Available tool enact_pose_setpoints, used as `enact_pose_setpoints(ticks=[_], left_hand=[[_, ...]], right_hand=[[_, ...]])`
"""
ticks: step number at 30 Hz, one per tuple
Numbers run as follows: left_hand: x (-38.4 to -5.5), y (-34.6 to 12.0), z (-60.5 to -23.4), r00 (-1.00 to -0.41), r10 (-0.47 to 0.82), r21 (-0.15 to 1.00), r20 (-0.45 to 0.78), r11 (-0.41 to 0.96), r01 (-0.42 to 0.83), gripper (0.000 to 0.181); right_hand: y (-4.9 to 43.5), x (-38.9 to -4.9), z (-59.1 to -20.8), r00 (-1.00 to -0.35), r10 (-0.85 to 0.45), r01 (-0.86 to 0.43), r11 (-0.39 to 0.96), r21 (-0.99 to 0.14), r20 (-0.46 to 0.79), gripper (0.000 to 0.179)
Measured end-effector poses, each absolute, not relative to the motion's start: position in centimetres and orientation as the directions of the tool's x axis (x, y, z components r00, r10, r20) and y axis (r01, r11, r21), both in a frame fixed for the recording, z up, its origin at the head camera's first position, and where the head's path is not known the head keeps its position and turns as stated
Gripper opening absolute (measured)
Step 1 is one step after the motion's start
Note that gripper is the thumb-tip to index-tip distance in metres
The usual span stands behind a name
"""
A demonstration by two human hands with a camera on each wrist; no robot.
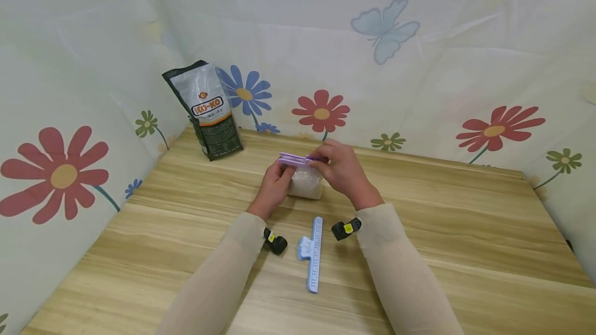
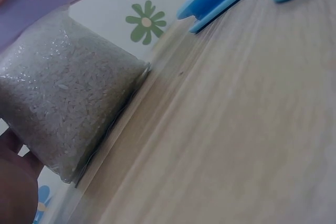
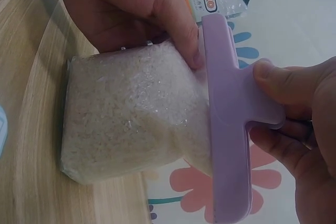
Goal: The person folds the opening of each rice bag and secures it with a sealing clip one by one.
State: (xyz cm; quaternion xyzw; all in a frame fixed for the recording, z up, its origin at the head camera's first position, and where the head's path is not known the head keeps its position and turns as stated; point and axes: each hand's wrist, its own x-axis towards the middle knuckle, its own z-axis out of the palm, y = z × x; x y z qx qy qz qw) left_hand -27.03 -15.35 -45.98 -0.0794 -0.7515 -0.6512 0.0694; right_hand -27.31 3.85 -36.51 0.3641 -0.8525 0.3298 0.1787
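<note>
A clear plastic bag of rice stands upright on the wooden table. Across its top lies a purple sealing clip, with the neck of the bag reaching its long edge. My right hand pinches the clip's handle between thumb and fingers, plain in the right wrist view. At the bag's other side my left hand grips the bag near its top, the thumb close to the clip. Part of the left hand is hidden behind the bag. A blue ruler-edged clip lies on the table between my forearms.
A dark green and silver KO-KO bag stands at the table's back left corner, tilted a little. Behind the table hangs a flowered cloth backdrop. Black cameras are strapped to both wrists.
</note>
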Motion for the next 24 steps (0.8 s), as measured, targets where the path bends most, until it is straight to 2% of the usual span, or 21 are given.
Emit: enact_pose_setpoints(ticks=[24], left_hand=[[-26.91, -15.08, -45.81, -0.974, 0.005, 0.964, 0.227, 0.140, 0.225, 0.035]], right_hand=[[3.48, -27.16, -36.00, -0.688, -0.516, -0.723, 0.540, -0.431, 0.510, 0.011]])
